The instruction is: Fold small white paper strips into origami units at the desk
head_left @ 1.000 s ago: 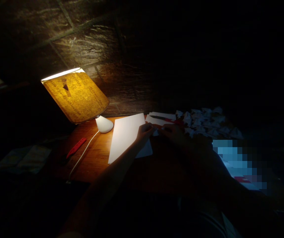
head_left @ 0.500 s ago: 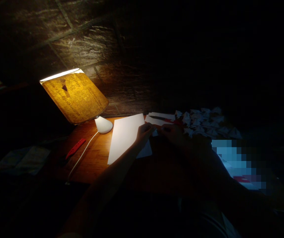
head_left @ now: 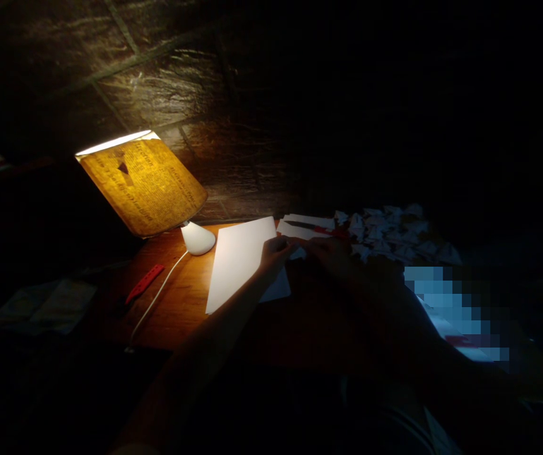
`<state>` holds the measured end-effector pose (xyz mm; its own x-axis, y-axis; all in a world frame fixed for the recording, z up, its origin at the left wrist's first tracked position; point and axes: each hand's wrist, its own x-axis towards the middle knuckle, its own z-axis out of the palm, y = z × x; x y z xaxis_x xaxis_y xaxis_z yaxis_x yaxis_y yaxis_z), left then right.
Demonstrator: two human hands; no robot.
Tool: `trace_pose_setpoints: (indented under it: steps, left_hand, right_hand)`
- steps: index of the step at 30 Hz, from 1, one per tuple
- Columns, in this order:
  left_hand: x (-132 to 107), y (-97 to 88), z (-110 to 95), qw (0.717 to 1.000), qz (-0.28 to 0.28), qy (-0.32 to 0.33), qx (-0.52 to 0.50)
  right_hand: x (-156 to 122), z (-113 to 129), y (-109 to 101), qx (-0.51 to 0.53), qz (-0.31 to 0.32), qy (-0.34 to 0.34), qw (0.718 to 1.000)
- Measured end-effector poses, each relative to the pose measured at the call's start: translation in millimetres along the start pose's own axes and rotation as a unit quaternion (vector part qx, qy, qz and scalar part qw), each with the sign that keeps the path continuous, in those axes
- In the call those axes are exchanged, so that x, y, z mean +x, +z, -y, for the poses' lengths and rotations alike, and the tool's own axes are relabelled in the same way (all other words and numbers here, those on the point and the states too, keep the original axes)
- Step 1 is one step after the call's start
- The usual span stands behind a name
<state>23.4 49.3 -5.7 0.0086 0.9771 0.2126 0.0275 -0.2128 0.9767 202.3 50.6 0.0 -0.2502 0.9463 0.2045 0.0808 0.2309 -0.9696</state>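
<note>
Both my hands are closed around a small piece of folded white paper, partly hidden by my fingers. My left hand grips its left side, above a stack of white paper sheets. From the right, my right hand pinches it, its fingers close to those of the left; this hand is in deep shadow. Just behind the hands, a dark blade with a red handle lies on smaller white sheets. Several folded paper pieces are piled to the right.
A lit table lamp with a newsprint shade stands at the left of the wooden table, its white cord running forward. A red slotted tool lies beside the cord. A blurred bright bluish surface is at the right. Behind rises a stone-tiled wall.
My right hand has moved slightly left and its fingers have come closer to my left hand over the folded paper. Everything else stays put.
</note>
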Motion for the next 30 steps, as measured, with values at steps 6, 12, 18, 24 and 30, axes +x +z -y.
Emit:
trace_pose_setpoints:
  steps: [6,12,18,24,30]
  left_hand:
    - [2,-0.6,1,1.000,-0.029,0.011,-0.005]
    - [1,1.9,3,0.997,0.013,-0.018,-0.069]
    - [2,0.7,7,0.996,0.030,-0.019,-0.079]
    - [3,-0.2,7,0.994,0.053,-0.036,-0.091]
    - [3,-0.5,6,0.993,0.070,-0.029,-0.092]
  right_hand:
    - [1,-4,0,0.015,-0.011,-0.010,1.000]
    - [2,-8,-1,-0.010,-0.036,-0.017,0.999]
    - [6,-13,-2,-0.021,-0.037,-0.045,0.998]
    - [7,-15,-3,-0.001,-0.026,-0.051,0.998]
    - [2,-14,-4,-0.035,-0.015,-0.049,0.998]
